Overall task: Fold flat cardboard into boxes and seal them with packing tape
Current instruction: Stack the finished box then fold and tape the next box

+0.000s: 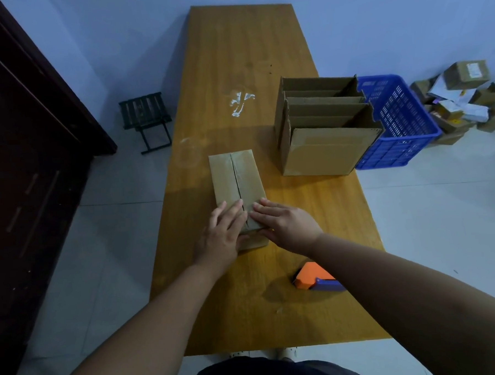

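Observation:
A small brown cardboard box (234, 179) lies on the wooden table (242, 58), its two top flaps folded shut with a dark seam down the middle. My left hand (224, 231) lies flat on the left flap at the near end, thumb against the box's front face. My right hand (282, 220) presses flat on the right flap beside it, fingers straight. An orange and blue tape dispenser (317, 278) sits on the table near my right forearm, partly hidden by it.
A larger open carton (327, 151) with flat cardboard sheets stands at the table's right edge. A blue plastic crate (400, 119) sits beside it, with a pile of parcels (462, 98) behind. A small dark stool (146, 118) and a dark cabinet (23, 141) stand left.

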{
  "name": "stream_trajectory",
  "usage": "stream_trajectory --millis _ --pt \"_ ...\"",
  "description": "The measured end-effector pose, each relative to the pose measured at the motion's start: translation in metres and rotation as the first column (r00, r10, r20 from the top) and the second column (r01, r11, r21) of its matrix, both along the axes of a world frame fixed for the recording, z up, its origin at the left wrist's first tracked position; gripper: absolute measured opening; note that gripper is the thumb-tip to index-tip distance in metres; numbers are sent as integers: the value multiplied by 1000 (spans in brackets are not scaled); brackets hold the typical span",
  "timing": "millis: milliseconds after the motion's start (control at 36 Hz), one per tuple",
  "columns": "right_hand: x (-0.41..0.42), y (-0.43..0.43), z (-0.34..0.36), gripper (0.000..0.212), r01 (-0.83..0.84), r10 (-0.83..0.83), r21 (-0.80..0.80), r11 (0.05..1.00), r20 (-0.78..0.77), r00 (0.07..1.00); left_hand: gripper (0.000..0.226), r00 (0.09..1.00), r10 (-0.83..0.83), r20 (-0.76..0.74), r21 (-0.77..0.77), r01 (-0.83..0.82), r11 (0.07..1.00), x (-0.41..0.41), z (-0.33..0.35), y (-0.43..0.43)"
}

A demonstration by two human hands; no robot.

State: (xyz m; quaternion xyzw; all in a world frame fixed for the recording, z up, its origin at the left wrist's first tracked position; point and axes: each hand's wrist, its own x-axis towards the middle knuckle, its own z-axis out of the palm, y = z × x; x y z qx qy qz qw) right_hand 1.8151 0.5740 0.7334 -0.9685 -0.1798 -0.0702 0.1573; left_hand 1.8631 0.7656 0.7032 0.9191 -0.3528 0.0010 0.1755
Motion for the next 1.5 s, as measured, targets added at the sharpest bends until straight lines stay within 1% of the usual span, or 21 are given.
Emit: stream_trajectory --millis 56,111,167,222,278,306,361,417,472,583,639,694,778,889,972,1083,1139,1306,1417,1500 --pt "-1 2 -3 45 14 -14 7 1000 41 999 44 1000 16 -9 -38 -17 999 -2 -2 -3" --pt "-1 4 -5 44 26 -27 13 1000 71 997 44 997 23 -68 -100 -30 995 -1 -4 -4" --pt "-2 4 -5 45 26 -27 14 1000 70 997 47 990 11 -141 -146 -31 989 2 -4 0" --pt "-2 1 -4 48 11 -12 13 1000 44 999 51 982 -24 -190 -138 -3 990 8 -2 5" --pt "-1 -4 -3 50 -13 13 25 1000 -20 1000 51 966 -71 -248 -122 41 992 14 0 13" --pt "1 -7 -3 51 -24 25 28 999 -53 998 51 956 -95 -277 -102 69 992 18 3 17" --pt "3 -15 -2 50 -53 54 13 998 -98 994 50 942 -136 -307 -14 139 990 24 7 24" --pt "5 -19 -1 48 -81 80 -6 997 -107 991 52 944 -150 -295 86 182 979 28 10 27" --pt "5 -17 0 47 -84 83 0 997 -95 992 53 955 -134 -264 155 179 972 27 11 27" --pt "1 -12 -3 44 -66 67 13 998 -43 997 53 977 -76 -198 202 117 972 19 10 21" --pt "0 -11 -4 44 -58 58 11 998 -21 998 53 983 -84 -163 201 117 973 18 9 19" --pt "-2 -11 -3 44 -45 46 18 999 -17 999 53 981 -95 -169 191 127 973 19 10 20" --pt "-4 -12 -2 45 -45 46 19 999 -64 997 54 962 -150 -230 207 199 958 27 14 25" --pt "-1 -19 -1 50 -95 84 -64 993 -152 985 59 940 -212 -268 228 276 934 40 23 32" --pt "1 -21 -1 56 -121 94 -131 984 -192 977 56 951 -188 -246 238 247 939 36 22 30" --pt "-1 -19 -1 59 -113 80 -156 981 -203 976 55 966 -139 -220 235 190 953 29 17 27" --pt "0 -19 -2 59 -112 73 -176 978 -210 975 56 968 -145 -205 240 193 951 29 17 27" --pt "2 -19 1 57 -123 81 -201 972 -205 975 67 957 -149 -251 260 215 941 34 24 29" --pt "3 -20 2 58 -135 80 -243 961 -224 971 59 967 -105 -234 220 158 963 31 23 24" --pt "4 -18 3 60 -105 47 -252 962 -225 973 54 987 -49 -156 223 84 971 23 18 16"
